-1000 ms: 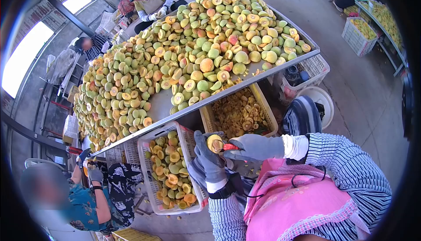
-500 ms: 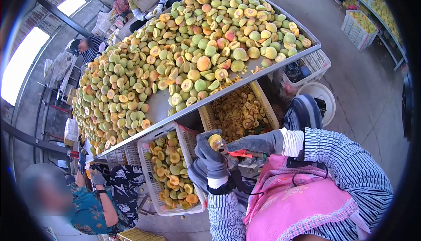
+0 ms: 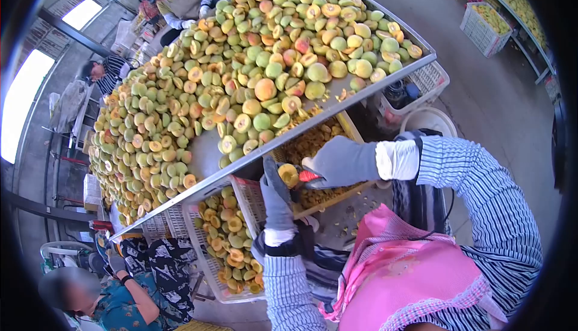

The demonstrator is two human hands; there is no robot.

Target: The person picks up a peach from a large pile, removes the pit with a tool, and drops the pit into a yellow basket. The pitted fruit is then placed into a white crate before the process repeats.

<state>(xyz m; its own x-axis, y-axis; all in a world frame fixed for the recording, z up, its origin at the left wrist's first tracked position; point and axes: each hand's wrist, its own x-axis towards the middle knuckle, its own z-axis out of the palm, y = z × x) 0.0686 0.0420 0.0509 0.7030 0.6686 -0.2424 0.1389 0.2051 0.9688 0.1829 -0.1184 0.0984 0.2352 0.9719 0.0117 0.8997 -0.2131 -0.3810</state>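
Note:
My left hand (image 3: 276,197), in a grey glove, grips a hollowed peach half (image 3: 288,175) with its cut side facing up. Close beside it, my gloved right hand (image 3: 344,161) is closed around a red-handled tool (image 3: 308,176); the tool's working end is hard to make out. Both hands are above a yellow crate (image 3: 354,127) of pits and scraps, just in front of the metal table (image 3: 208,150). Heaped on that table are whole and halved peaches (image 3: 265,89). Left of my left hand stands a white crate (image 3: 197,259) filled with peach halves.
A person in a teal top (image 3: 129,307) sits at the left, and others work beyond the table. Under its right end are a white basket (image 3: 435,84) and a white bucket (image 3: 430,119). Another fruit crate (image 3: 484,33) stands at the far right.
My right hand and the red-handled tool have moved up over the yellow crate. My left hand has shifted left and up, and the peach half now shows a hollow. The view has shifted slightly.

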